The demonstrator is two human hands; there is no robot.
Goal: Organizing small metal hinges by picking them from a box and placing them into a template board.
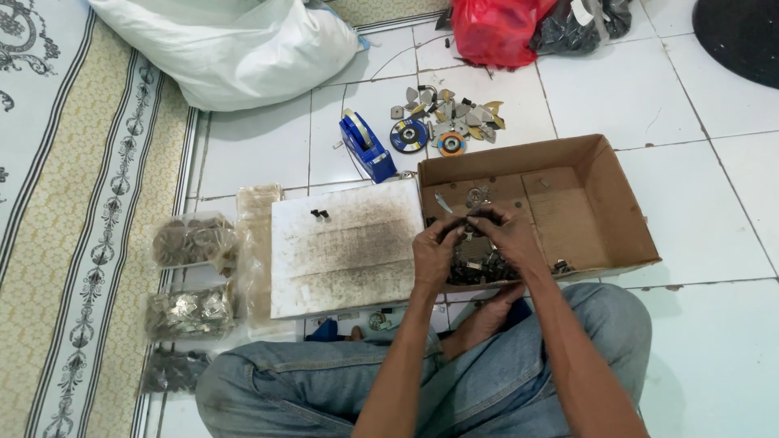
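Single head view, steeply down, near lap

Your hands [475, 239] pinch small dark metal parts [475, 264], dull and greasy-looking, over a matt brown cardboard box [600, 203]. Beside your left hand lies a smudged white board [345, 247]; glossy white floor tiles [706, 162] surround you.

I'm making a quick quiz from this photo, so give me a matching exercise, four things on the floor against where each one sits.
Things:
1. red bag
2. tape dispenser
3. white board
4. cardboard box

Places:
A. left of the box, under two small dark parts
B. top edge, behind the scattered metal pieces
C. under both hands, holding dark parts
D. just behind the board, beside a blue disc

Pairs: 1-B, 2-D, 3-A, 4-C
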